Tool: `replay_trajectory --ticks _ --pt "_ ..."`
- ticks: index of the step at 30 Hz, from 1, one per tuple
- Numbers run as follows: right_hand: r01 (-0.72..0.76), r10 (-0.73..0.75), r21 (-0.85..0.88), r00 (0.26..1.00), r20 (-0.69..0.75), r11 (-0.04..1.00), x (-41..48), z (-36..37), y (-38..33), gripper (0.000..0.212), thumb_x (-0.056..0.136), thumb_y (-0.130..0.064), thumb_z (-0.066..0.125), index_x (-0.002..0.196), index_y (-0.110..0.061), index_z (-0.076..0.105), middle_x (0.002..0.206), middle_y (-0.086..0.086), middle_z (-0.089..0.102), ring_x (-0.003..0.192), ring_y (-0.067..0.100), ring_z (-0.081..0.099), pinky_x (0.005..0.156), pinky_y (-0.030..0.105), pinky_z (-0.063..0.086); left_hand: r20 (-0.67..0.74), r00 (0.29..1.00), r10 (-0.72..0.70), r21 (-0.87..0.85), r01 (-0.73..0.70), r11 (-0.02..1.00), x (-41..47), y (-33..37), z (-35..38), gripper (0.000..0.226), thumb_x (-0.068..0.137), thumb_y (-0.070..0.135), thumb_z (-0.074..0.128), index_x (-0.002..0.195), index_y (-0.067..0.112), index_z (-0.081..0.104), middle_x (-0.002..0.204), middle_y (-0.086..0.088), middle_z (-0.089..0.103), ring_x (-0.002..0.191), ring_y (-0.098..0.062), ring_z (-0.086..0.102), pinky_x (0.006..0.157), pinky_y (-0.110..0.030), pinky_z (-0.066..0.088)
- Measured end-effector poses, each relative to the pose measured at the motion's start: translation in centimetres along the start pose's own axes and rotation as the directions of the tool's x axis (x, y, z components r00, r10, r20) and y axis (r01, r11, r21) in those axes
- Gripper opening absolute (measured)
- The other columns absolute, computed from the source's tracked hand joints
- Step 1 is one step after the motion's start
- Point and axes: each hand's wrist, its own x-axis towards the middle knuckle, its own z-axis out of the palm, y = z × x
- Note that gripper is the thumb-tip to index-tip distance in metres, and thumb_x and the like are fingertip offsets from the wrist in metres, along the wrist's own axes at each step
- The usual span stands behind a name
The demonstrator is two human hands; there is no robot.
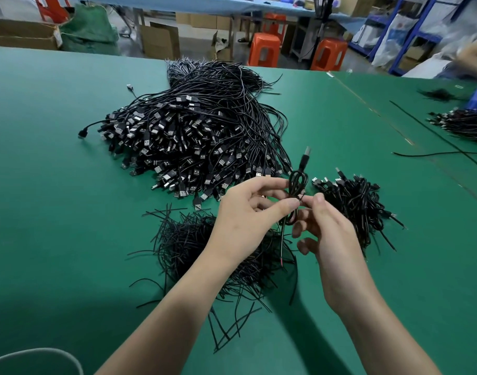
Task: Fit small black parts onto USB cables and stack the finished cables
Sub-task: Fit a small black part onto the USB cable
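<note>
Centre frame: left hand (pixel 245 212) and right hand (pixel 329 231) both pinch the coiled USB cable (pixel 297 182) at its waist. Light, springy, probably uncoils; grip there.

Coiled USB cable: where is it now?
Head view, centre: coiled USB cable pinched between left hand and right hand, just left of the small bundled pile.

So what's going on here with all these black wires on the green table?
A person's left hand and right hand both pinch one coiled USB cable at its waist, where a thin black strip seems wrapped around it. Behind lies a big heap of loose cables, under the hands a heap of short black strips, and to the right a smaller pile of coiled cables.
</note>
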Motion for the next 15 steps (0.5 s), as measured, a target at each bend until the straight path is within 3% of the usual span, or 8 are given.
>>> replay_trajectory --ticks 3,5,7,9,12,15 --pt "0.101 -0.096 -0.130 0.994 0.045 0.986 0.1 -0.4 0.4 0.026 0.104 -0.035 0.054 0.092 -0.022 0.074 0.073 -0.004 0.056 0.074 0.009 0.053 0.064 0.031 0.042 0.006 1.000 -0.019 0.034 0.019 0.999 0.1 -0.4 0.2 0.018 0.085 0.013 0.084 0.102 0.018 0.077 0.092 -0.002 0.076 0.072 -0.009 0.066 0.073 -0.027 0.055" --pt "0.111 -0.109 -0.151 0.994 0.019 0.982 0.6 -0.7 0.3 0.022 0.100 -0.033 0.060 0.089 -0.020 0.074 0.070 -0.008 0.059 0.071 0.006 0.056 0.064 0.030 0.045 0.041 0.999 0.004 0.103 -0.008 0.995 0.0 -0.5 0.3 0.015 0.090 0.012 0.079 0.103 0.020 0.079 0.088 0.004 0.077 0.074 -0.003 0.067 0.072 -0.019 0.054" --pt "0.104 -0.107 -0.194 0.994 -0.008 0.975 1.4 -1.4 -0.2 0.022 0.098 -0.035 0.064 0.085 -0.021 0.073 0.066 -0.009 0.060 0.067 0.005 0.057 0.062 0.030 0.047 0.095 0.994 0.051 0.254 -0.074 0.964 0.0 -0.4 0.1 0.019 0.096 0.015 0.072 0.109 0.027 0.080 0.088 0.021 0.075 0.076 0.008 0.064 0.068 -0.008 0.045" --pt "0.133 -0.153 -0.345 0.988 -0.031 0.929 2.8 -2.6 -1.2 0.024 0.095 -0.042 0.066 0.080 -0.024 0.072 0.064 -0.008 0.063 0.062 0.006 0.055 0.062 0.029 0.045 0.124 0.989 0.074 0.461 -0.124 0.879 0.6 -0.5 -0.6 0.023 0.098 0.021 0.068 0.114 0.034 0.078 0.097 0.027 0.072 0.082 0.014 0.061 0.067 -0.005 0.041" --pt "0.172 -0.306 -0.758 0.951 -0.039 0.629 5.9 -5.3 -3.2 0.030 0.091 -0.051 0.066 0.081 -0.023 0.071 0.068 -0.011 0.067 0.070 0.010 0.063 0.064 0.029 0.048 -0.008 0.999 0.050 0.748 -0.028 0.664 2.2 -1.1 -3.2 0.022 0.099 0.028 0.066 0.117 0.036 0.074 0.096 0.025 0.066 0.078 0.016 0.057 0.065 -0.006 0.040" --pt "0.046 -0.311 -0.960 0.949 -0.044 0.275 9.1 -7.5 -5.1 0.036 0.092 -0.051 0.061 0.081 -0.018 0.070 0.076 0.002 0.068 0.077 0.029 0.061 0.063 0.034 0.045 -0.190 0.980 0.062 0.893 0.146 0.425 4.0 -1.9 -6.1 0.018 0.099 0.033 0.063 0.112 0.035 0.076 0.090 0.017 0.070 0.077 -0.002 0.063 0.059 -0.020 0.046"
